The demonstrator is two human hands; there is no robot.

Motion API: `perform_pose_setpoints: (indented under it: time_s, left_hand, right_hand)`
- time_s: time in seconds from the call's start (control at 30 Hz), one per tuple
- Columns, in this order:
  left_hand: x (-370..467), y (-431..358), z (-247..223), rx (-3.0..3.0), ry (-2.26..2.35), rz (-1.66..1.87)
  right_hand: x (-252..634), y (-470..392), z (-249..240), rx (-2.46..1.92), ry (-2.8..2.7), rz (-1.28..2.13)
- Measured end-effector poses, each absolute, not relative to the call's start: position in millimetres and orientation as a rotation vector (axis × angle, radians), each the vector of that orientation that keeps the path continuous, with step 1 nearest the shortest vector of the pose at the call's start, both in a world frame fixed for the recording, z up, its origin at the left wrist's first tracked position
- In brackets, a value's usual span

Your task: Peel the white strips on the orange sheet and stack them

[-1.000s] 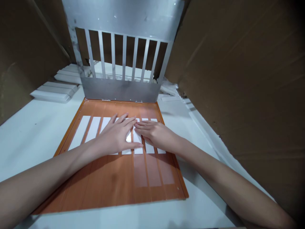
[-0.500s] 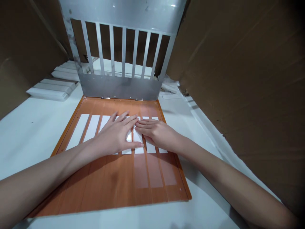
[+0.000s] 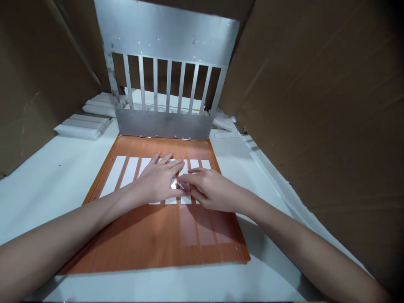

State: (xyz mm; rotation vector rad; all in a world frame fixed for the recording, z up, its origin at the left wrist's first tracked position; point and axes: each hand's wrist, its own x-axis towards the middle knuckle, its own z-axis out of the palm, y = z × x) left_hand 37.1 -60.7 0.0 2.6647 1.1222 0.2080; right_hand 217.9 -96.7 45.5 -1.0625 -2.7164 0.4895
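My left hand (image 3: 158, 180) lies flat with fingers spread over the white strips (image 3: 114, 174), which sit side by side on an orange board (image 3: 148, 244). Its palm and fingers cover parts of the middle strips. Close by on the right, my right hand (image 3: 217, 189) rests over the right-hand strips with its fingers bent and apart. Its index fingertip touches down near the left thumb, and nothing shows in its grasp. Hinged to the board's far edge, a slotted metal plate (image 3: 167, 33) stands raised.
Stacks of white strips (image 3: 82, 125) lie on the white table (image 3: 41, 176) at the back left. More white pieces (image 3: 225, 124) lie at the back right. Brown cardboard-like walls (image 3: 315, 105) enclose the table's left, right and back.
My right hand has changed from flat fingers to bent, separated ones and shifted slightly toward me. My left hand stays spread on the strips. The view has tilted up a little.
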Motion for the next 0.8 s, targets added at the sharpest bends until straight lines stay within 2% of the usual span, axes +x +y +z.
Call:
perform_pose_setpoints:
  time_s: [0.13,0.3,0.53,0.7,0.8]
  left_hand:
    - [37,-61,0,2.673,1.112,0.212]
    - [36,-62,0,2.693,1.108,0.225]
    - [36,-64,2,2.707,1.104,0.250]
    - [37,-63,4,2.690,1.089,0.242]
    - [37,-63,4,2.676,1.078,0.241]
  right_hand:
    - [213,-114,58,-1.139,-2.574,0.556]
    - [203,-135,52,-1.051,-2.864,0.575]
    - [203,-132,40,-1.017,-2.793,0.895]
    - [207,-123,47,-1.233,-2.587,0.935]
    - [211,-115,49,-1.305,-2.329,1.159]
